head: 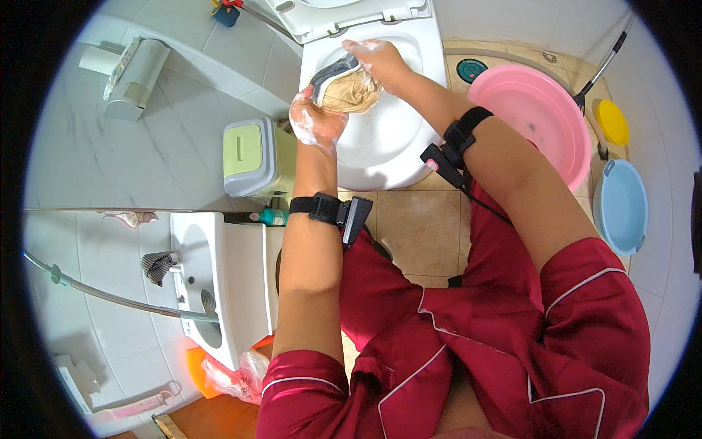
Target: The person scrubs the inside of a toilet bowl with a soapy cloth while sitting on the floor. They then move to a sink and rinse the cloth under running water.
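Observation:
Over the bowl of a white toilet (378, 148), both my hands grip a wet, crumpled shoe or cloth item with a tan part and a dark grey, white-edged band (348, 90); its exact kind is unclear. My left hand (318, 122) is at its lower left side, with white suds over the palm and wrist. Suds also coat the fingers of my right hand (378, 61), closed on the item's upper right edge. The toilet lid and seat (351, 16) are raised behind.
A green-lidded bin (242, 151) stands left of the toilet. Right of it are a pink basin (526, 104), a yellow bowl (612, 122) and a blue basin (622, 206). A white washbasin (219, 285) is at left, with a hose (131, 303) reaching over it.

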Demonstrator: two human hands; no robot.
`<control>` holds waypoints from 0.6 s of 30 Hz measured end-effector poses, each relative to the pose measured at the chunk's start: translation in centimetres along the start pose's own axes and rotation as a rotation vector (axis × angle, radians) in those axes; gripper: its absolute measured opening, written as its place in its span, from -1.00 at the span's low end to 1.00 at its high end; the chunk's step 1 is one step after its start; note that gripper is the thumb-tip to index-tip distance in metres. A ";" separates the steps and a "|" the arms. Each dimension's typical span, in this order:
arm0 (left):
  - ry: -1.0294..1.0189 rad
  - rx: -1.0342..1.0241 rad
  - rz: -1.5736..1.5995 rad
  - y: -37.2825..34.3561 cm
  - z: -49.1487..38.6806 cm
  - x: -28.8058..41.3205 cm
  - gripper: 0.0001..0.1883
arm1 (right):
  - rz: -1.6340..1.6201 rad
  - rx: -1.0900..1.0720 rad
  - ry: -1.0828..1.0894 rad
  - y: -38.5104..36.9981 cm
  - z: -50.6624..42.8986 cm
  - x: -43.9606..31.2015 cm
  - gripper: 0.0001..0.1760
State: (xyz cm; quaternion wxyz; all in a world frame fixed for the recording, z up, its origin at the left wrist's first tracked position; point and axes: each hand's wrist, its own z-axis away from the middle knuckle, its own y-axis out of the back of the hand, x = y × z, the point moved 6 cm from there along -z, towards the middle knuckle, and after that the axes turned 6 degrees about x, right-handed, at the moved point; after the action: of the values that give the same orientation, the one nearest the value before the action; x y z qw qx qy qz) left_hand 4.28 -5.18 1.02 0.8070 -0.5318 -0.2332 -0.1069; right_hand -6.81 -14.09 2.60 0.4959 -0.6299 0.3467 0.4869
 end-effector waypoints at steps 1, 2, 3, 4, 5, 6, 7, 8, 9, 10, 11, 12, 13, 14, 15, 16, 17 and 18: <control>0.013 0.011 0.041 0.0 0.2 0.1 -0.55 | 0.211 -0.014 0.173 -0.6 0.9 -1.1 -0.50; -0.004 0.032 0.012 0.0 0.3 0.2 -0.48 | 0.442 0.038 0.296 -1.1 1.9 -1.8 -0.47; -0.039 0.055 -0.054 0.1 0.4 0.3 -0.47 | 0.659 0.161 0.452 -1.6 3.5 -2.6 -0.44; -0.059 0.070 -0.121 0.2 0.4 0.1 -0.46 | 0.690 0.006 0.450 -3.0 4.3 -2.2 -0.42; -0.095 0.055 -0.192 0.2 0.3 0.0 -0.45 | 0.717 -0.140 0.552 -4.6 5.6 -2.0 -0.51; -0.113 0.036 -0.366 0.4 0.1 -0.4 -0.42 | 0.759 -0.111 0.689 -5.1 6.5 -2.4 -0.49; -0.121 0.164 -0.378 1.4 -0.3 -0.7 -0.49 | 0.803 -0.185 0.812 -5.9 7.3 -2.4 -0.45; -0.056 0.087 -0.337 1.5 -0.7 -1.4 -0.52 | 0.889 -0.168 0.605 -5.7 6.7 -1.2 -0.48; 0.016 0.025 -0.287 1.7 -1.2 -2.0 -0.54 | 0.843 -0.056 0.527 -5.0 6.4 -1.0 -0.49; 0.026 0.023 -0.284 2.3 -1.8 -2.1 -0.55 | 0.807 0.034 0.433 -4.3 6.1 -0.6 -0.50; 0.038 0.016 -0.287 2.7 -2.3 -2.0 -0.56 | 0.753 0.163 0.355 -3.2 5.7 -0.5 -0.50; 0.062 -0.068 -0.278 2.8 -2.5 -1.9 -0.57 | 0.795 0.064 0.479 -3.9 5.8 -0.8 -0.56; 0.117 -0.191 -0.225 2.8 -2.4 -2.0 -0.59 | 0.812 -0.065 0.521 -4.4 5.9 -0.6 -0.57; 0.180 -0.401 -0.160 2.0 -1.9 -2.1 -0.60 | 0.818 -0.150 0.550 -4.6 5.7 -0.5 -0.59; 0.269 -0.691 -0.082 0.7 -0.7 -2.3 -0.61 | 0.821 -0.278 0.566 -5.0 5.8 -0.2 -0.61; 0.205 -0.493 -0.148 1.6 -1.3 -2.0 -0.61 | 0.801 -0.215 0.596 -4.2 5.1 -0.6 -0.65; 0.155 -0.391 -0.204 1.7 -1.4 -1.8 -0.61 | 0.781 -0.061 0.523 -2.9 4.1 -0.7 -0.61; 0.111 -0.304 -0.254 1.6 -1.3 -1.7 -0.61 | 0.673 0.040 0.353 -1.3 2.6 -0.3 -0.61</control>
State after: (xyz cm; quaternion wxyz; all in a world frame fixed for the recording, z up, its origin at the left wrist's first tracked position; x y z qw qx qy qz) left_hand 3.80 -5.86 -1.56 0.7091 -0.6072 -0.2348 -0.2710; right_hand -6.36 -11.23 3.13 0.2531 -0.5452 0.6237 0.4997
